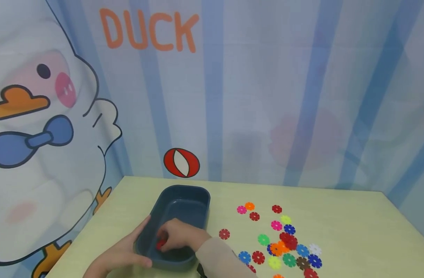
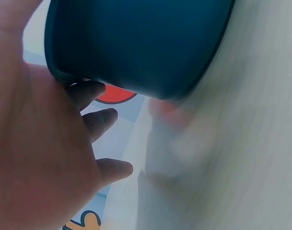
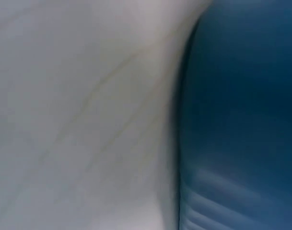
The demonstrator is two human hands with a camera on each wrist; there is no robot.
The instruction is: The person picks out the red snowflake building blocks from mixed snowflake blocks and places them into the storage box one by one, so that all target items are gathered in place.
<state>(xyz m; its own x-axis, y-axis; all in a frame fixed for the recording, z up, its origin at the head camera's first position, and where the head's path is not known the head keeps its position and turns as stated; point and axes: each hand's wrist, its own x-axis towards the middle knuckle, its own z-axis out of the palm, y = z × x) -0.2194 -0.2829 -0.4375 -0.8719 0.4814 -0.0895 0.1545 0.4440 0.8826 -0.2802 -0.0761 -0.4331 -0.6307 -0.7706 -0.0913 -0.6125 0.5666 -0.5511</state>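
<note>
A dark blue rectangular tub (image 1: 188, 208) stands on the left part of the table. My right hand (image 1: 181, 233) reaches down into its near end and pinches a red snowflake disc (image 1: 160, 244), mostly covered by the fingers. Against the tub's near left corner lies my left hand (image 1: 118, 251), thumb and fingers spread along the outside. In the left wrist view, extended fingers (image 2: 101, 123) of that hand show beside the tub (image 2: 141, 43). The right wrist view has only the tub's wall (image 3: 241, 110) and a pale surface; the hand is out of its sight.
Many colourful snowflake discs (image 1: 289, 259) lie scattered on the pale yellow table (image 1: 358, 231) right of the tub, some overlapping. One red disc (image 1: 224, 234) lies apart, close to the tub. Behind the table hangs a printed duck curtain (image 1: 246, 96).
</note>
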